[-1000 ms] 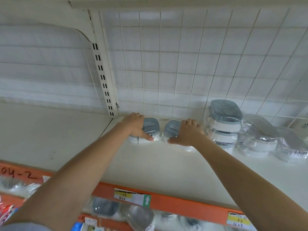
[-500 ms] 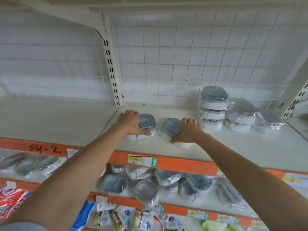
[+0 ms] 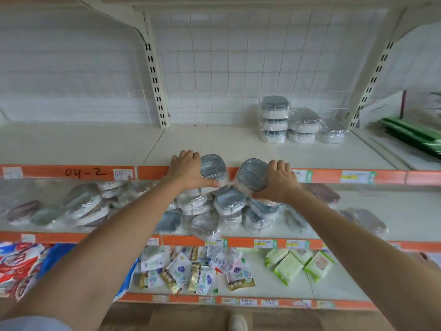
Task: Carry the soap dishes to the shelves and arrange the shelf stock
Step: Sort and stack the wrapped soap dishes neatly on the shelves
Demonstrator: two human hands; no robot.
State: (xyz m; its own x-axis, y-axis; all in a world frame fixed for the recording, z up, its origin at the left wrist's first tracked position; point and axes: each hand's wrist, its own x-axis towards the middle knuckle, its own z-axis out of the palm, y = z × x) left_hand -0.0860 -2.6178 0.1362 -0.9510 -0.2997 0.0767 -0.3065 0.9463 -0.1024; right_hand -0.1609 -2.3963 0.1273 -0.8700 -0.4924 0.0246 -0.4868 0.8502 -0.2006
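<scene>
At shelf edge (image 3: 262, 172): fingers (image 3: 188, 155) over soap dishes (image 3: 213, 164).

Soap dishes (image 3: 274, 120) glossy clear-wrapped plastic; shelf (image 3: 214, 144) matt painted metal

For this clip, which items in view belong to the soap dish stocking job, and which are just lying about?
Part of the job:
- left hand gripping a wrapped soap dish
- right hand gripping another soap dish
- stacked soap dishes at the back of the top shelf
- heaped soap dishes one shelf down

Lying about:
- green packs
- small sachets
</scene>
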